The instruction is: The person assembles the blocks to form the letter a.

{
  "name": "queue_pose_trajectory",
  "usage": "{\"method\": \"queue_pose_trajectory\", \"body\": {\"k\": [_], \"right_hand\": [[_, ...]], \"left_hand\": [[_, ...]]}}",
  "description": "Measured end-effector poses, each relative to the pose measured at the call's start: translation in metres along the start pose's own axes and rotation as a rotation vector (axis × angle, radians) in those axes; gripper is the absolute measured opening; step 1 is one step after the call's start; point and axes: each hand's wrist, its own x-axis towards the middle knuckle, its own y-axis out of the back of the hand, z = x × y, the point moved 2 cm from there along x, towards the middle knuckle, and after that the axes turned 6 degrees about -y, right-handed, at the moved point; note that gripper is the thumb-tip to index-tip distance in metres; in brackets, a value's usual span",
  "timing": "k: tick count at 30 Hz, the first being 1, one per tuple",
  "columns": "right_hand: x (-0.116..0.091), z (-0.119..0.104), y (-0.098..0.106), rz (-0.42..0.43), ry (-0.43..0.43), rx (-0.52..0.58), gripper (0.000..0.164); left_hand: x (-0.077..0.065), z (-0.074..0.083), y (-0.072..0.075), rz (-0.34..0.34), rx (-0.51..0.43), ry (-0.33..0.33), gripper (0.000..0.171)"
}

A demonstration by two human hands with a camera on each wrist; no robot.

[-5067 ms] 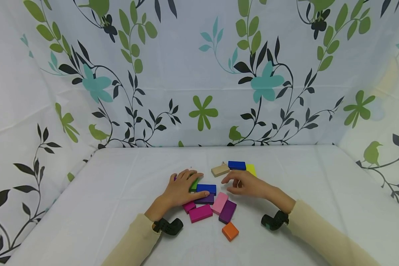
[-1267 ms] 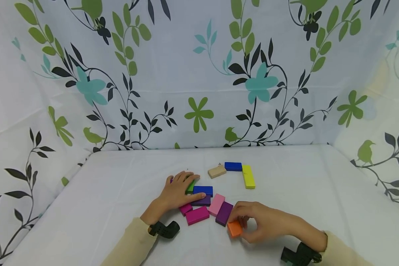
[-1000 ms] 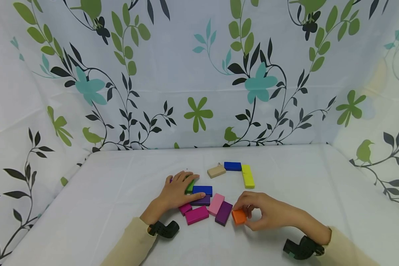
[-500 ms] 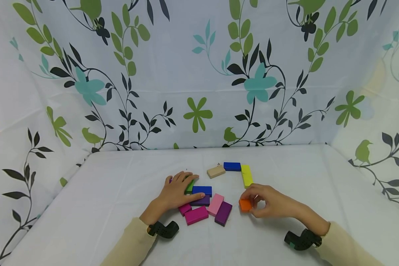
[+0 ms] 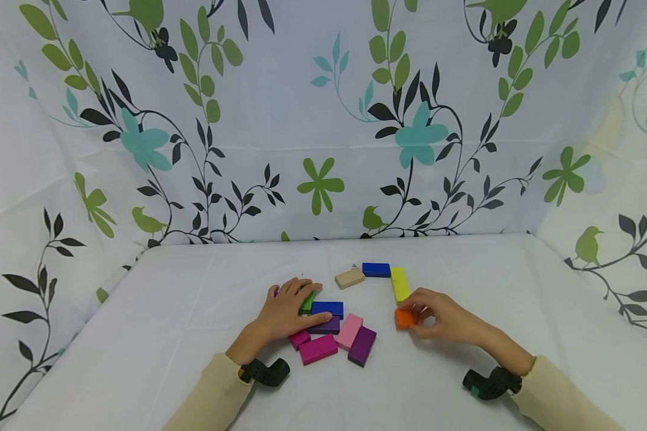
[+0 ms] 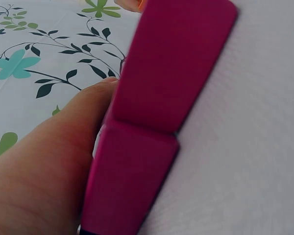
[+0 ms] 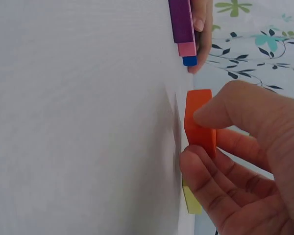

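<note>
My right hand [image 5: 443, 318] pinches an orange block [image 5: 404, 319] between thumb and fingers, close over the white tabletop, just in front of the near end of a yellow block [image 5: 399, 285]. In the right wrist view the thumb lies on the face of the orange block [image 7: 200, 115]. My left hand [image 5: 286, 311] rests with spread fingers on a cluster of blocks: a green block [image 5: 307, 304], partly covered, and a dark purple block [image 5: 325, 325] under the thumb. A blue block [image 5: 327, 309] lies beside that thumb. Two magenta blocks [image 6: 174, 58] fill the left wrist view.
Beyond the cluster, a tan block [image 5: 350, 278], another blue block [image 5: 376, 270] and the yellow block form a bent row. A pink block [image 5: 350, 331] and a purple block [image 5: 362, 346] lie between the hands. Behind the table [image 5: 194, 383] hangs a leaf-patterned cloth [image 5: 280, 90].
My right hand left the yellow block, which now stretches forward from the blue one, took the orange block from the front and carried it back towards the yellow block. The left hand stayed put.
</note>
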Motion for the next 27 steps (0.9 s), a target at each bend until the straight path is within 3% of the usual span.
{"method": "queue_pose_trajectory", "body": {"k": [9,27], "right_hand": [[0.000,0.006,0.001,0.035,-0.039,-0.017,0.037],[0.001,0.014,0.000,0.100,-0.025,-0.049,0.030]], "left_hand": [[0.000,0.001,0.000,-0.001,0.004,0.000,0.069],[0.000,0.001,0.000,-0.002,-0.001,0.005,0.070]]}}
